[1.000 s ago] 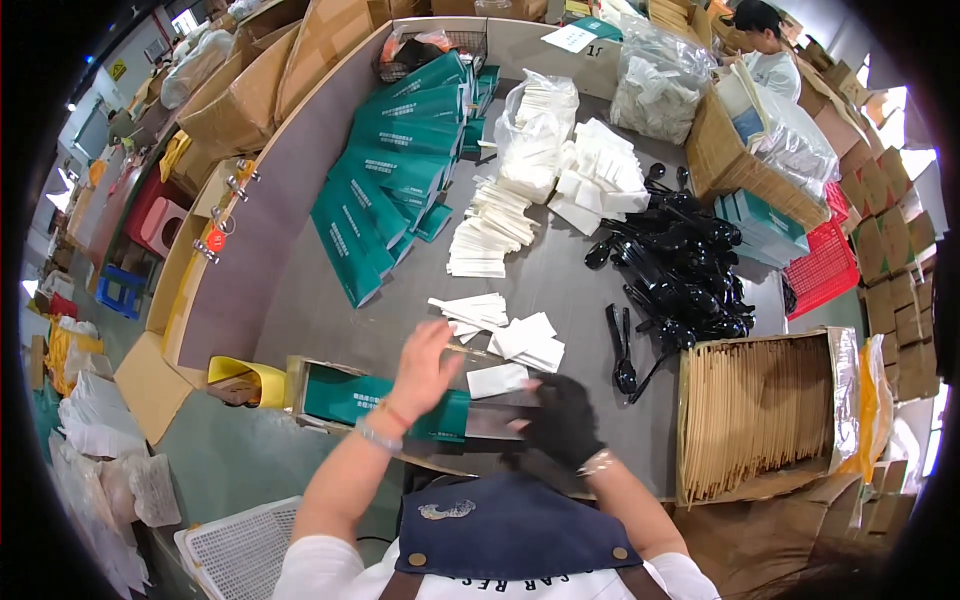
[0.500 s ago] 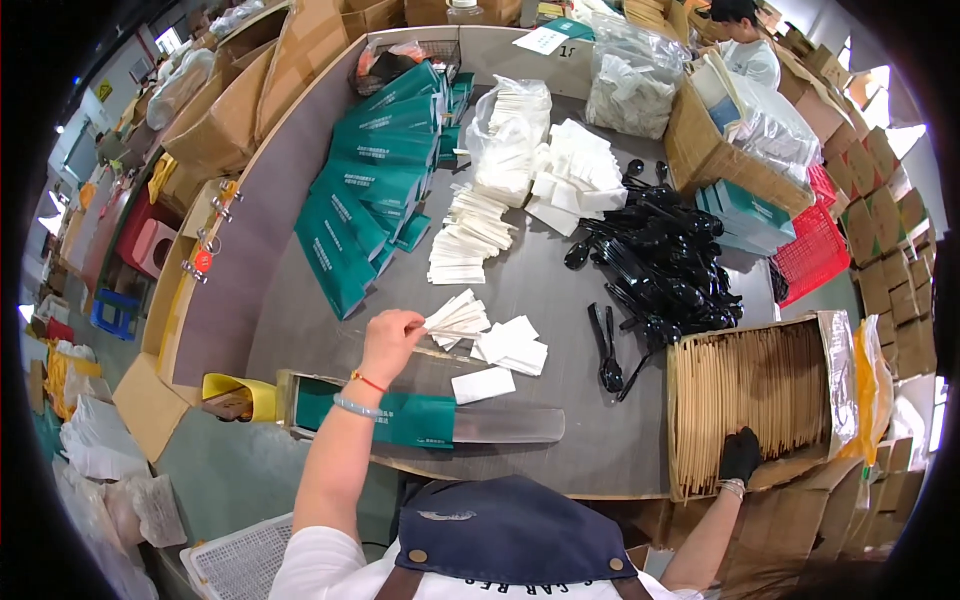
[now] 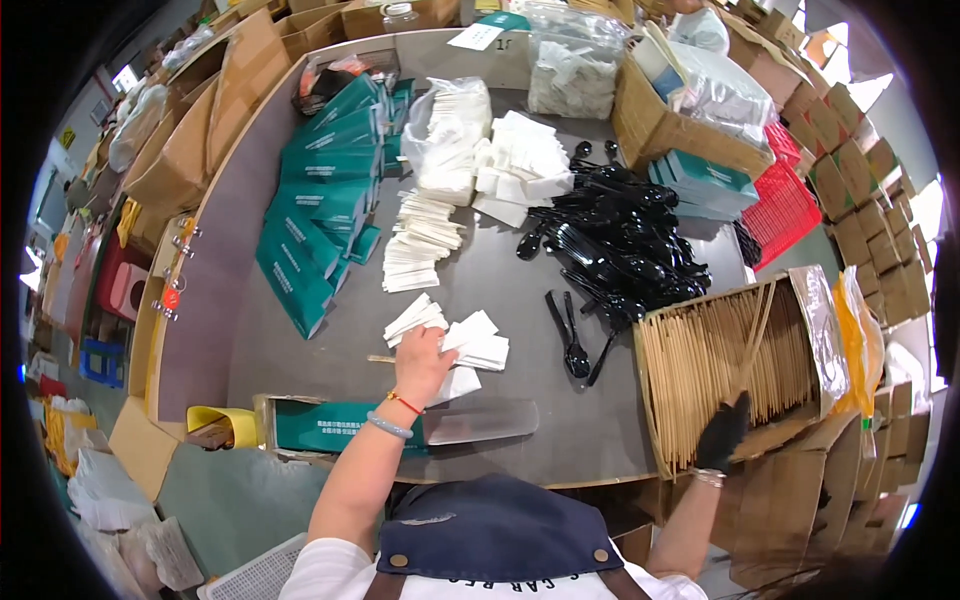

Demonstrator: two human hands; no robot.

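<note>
My bare left hand (image 3: 422, 364) reaches over the small white packets at the near middle of the table. Its fingers curl down at the edge of a white packet (image 3: 480, 347), and the fingertips are partly hidden. A fanned bunch of narrow white packets (image 3: 414, 316) lies just beyond it. My right hand (image 3: 722, 436), in a black glove, is closed around the lower ends of a few wooden chopsticks (image 3: 758, 335). They slant up above the many others packed in an open cardboard box (image 3: 655, 425).
Black plastic spoons (image 3: 625, 235) are heaped beyond the box. Green printed sleeves (image 3: 318, 190) fan out at the left. A green sleeve (image 3: 330, 426) with a clear plastic piece (image 3: 485, 422) lies along the near edge. White packets (image 3: 425, 240) stretch toward the back.
My left hand has moved right, from the fanned narrow packets to the flatter white packets. My right hand has lifted a few chopsticks from the box. The whole view has shifted slightly.
</note>
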